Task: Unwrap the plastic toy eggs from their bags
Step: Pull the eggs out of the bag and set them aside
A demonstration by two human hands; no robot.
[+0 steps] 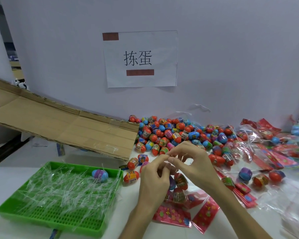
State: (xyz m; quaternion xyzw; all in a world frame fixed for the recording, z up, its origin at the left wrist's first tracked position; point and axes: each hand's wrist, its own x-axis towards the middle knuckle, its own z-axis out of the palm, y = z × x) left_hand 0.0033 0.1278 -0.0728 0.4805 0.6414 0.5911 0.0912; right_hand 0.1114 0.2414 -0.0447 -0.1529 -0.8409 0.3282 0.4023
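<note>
Left hand (154, 175): centre of the frame, fingers curled, thumb and forefinger pinching the top edge of a clear plastic bag of toy eggs (179, 188).

Right hand (192, 161): just right of the left hand, fingertips meeting it, thumb and forefinger pinching the same bag top; the other fingers are loosely bent.

Clear plastic bag of toy eggs: hangs below both hands, just right of centre, with red and purple egg shapes showing through the film. How many eggs it holds cannot be told.

Pile of loose plastic toy eggs, red, blue and purple with printed bands (171, 133): centre right, behind the hands, against the wall. A few strays lie left of the left hand, among them one red egg with a yellow label (131, 175).

Heap of unopened clear bags with red floral card tops (266, 149): right side of the frame.

Flat red floral bags (173, 216): lower centre, on the white desk (3, 228), under the forearms.

Green perforated plastic tray (50, 221): lower left, filled with thin clear plastic strips (67, 187); one blue and purple egg (100, 175) lies at its far edge.

Flattened brown cardboard sheet (67, 128): left, slanting down towards the egg pile.

White paper sign with black characters (141, 59): upper centre, on the wall.
</note>
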